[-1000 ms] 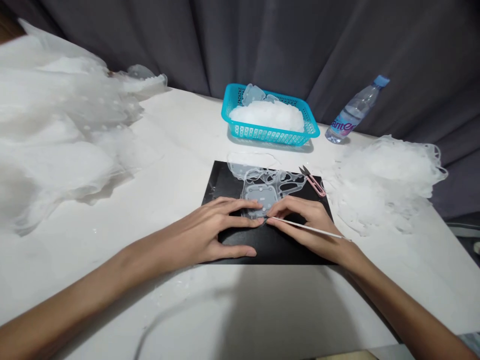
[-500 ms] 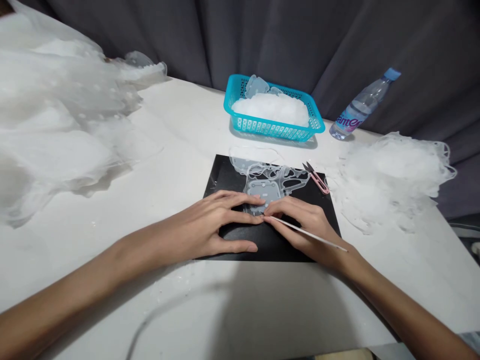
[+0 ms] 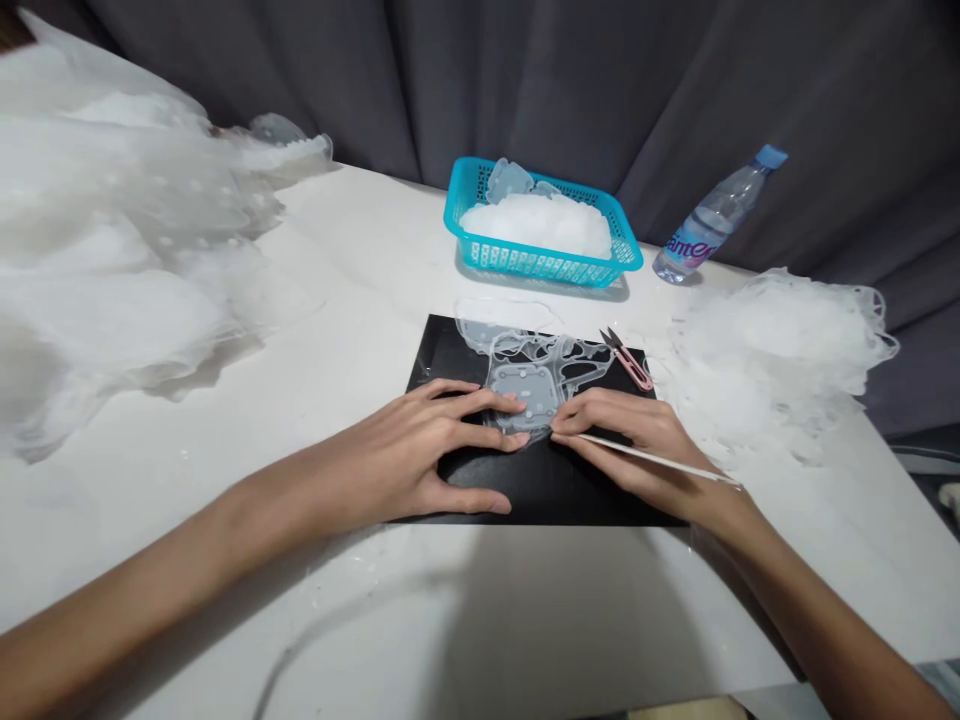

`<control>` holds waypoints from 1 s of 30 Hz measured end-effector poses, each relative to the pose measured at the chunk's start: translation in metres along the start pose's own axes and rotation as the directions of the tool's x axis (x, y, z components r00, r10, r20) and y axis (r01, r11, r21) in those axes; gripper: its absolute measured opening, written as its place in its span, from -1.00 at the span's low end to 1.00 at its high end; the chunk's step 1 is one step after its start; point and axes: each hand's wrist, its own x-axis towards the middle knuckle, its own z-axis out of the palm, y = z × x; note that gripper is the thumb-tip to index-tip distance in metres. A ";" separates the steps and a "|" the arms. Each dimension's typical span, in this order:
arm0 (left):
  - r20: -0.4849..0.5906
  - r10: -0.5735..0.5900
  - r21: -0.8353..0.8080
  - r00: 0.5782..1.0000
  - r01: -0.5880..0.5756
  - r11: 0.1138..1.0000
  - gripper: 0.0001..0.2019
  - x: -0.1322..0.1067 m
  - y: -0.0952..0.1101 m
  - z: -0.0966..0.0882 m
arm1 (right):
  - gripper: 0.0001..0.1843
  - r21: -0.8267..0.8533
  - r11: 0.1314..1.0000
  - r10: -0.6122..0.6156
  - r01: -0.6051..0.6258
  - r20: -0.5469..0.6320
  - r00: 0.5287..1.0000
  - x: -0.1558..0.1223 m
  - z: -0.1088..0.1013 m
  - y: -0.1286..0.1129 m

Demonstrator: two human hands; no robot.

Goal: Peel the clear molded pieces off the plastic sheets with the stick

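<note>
My left hand (image 3: 457, 440) lies with fingers spread, its fingertips pressing on a translucent moulded silicone piece (image 3: 525, 385). That piece rests on a black mat (image 3: 517, 495). In my right hand (image 3: 626, 430) is a thin white stick-like tool (image 3: 660, 460), pinched between thumb and fingers. Its shaft slants back over the wrist, and the working tip is hidden at the fingertips by the lower right edge of the piece. Thin translucent trimmings (image 3: 585, 360) lie beside and above the piece. Another grey translucent sheet (image 3: 480, 335) sits at the mat's top edge.
Pink thread snips (image 3: 634, 370) lie at the mat's upper right. Behind stands a turquoise basket (image 3: 547, 265) holding white translucent pieces. A water bottle (image 3: 705, 225) is right of it. Piles of translucent material (image 3: 97, 260) cover the left, and stringy scraps (image 3: 787, 360) the right.
My right hand has shifted right with the tool, along the lower edge of the piece, and the tool lies flatter. My left hand stays nearly still. The view has shifted slightly.
</note>
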 end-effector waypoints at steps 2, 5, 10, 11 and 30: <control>0.016 -0.014 0.015 1.000 0.014 1.000 -0.41 0.000 0.000 0.000 | -0.90 0.026 0.999 -0.032 0.032 0.003 0.999 0.001 0.003 0.002; 0.009 -0.010 0.007 1.000 0.010 1.000 -0.40 -0.001 -0.001 0.000 | -0.89 0.047 0.997 -0.065 0.064 0.017 0.998 0.003 0.012 0.006; 0.006 0.007 0.031 1.000 -0.008 0.999 -0.40 0.000 -0.001 0.000 | -0.87 0.044 0.996 -0.075 0.075 0.008 0.997 0.005 0.020 0.008; 0.011 0.007 0.037 1.000 -0.007 0.999 -0.41 0.000 -0.001 -0.001 | -0.87 0.035 0.996 -0.082 0.082 0.004 0.997 0.005 0.020 0.007; 0.028 -0.017 0.034 0.999 0.016 0.999 -0.39 -0.001 -0.002 0.000 | -0.86 0.075 0.996 -0.061 0.056 0.065 0.996 0.001 0.006 0.011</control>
